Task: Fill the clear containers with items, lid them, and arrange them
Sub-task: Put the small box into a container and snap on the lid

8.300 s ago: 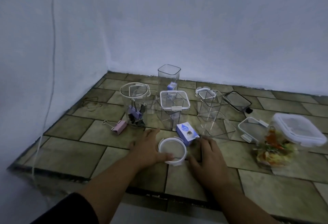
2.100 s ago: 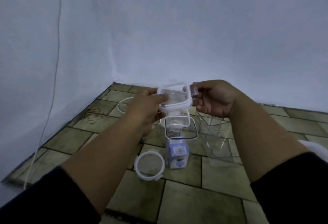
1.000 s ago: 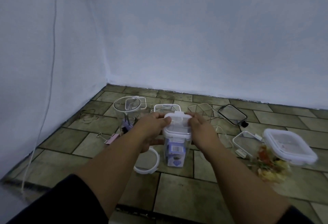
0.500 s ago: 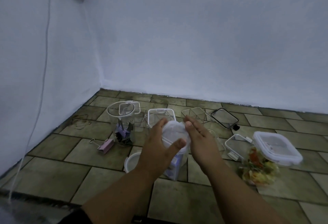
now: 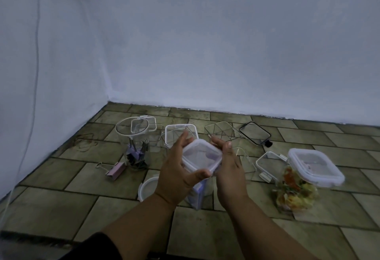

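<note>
Lidded container (image 5: pixel 202 157), gripped in left fingers (image 5: pixel 183 140), right fingers (image 5: pixel 227 147) touching

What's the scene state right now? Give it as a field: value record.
held: small lidded container, bluish box inside
left hand: grips the lid, thumb round the near corner
right hand: pressed against its right side, fingers straight
lidded: large container with colourful contents, far right
unlidded: round jar holding binder clips; square container
loose: round lid, pink binder clip, black-rimmed lid

No legible text; print on the blue box (image 5: pixel 197 195) too blurred.
</note>
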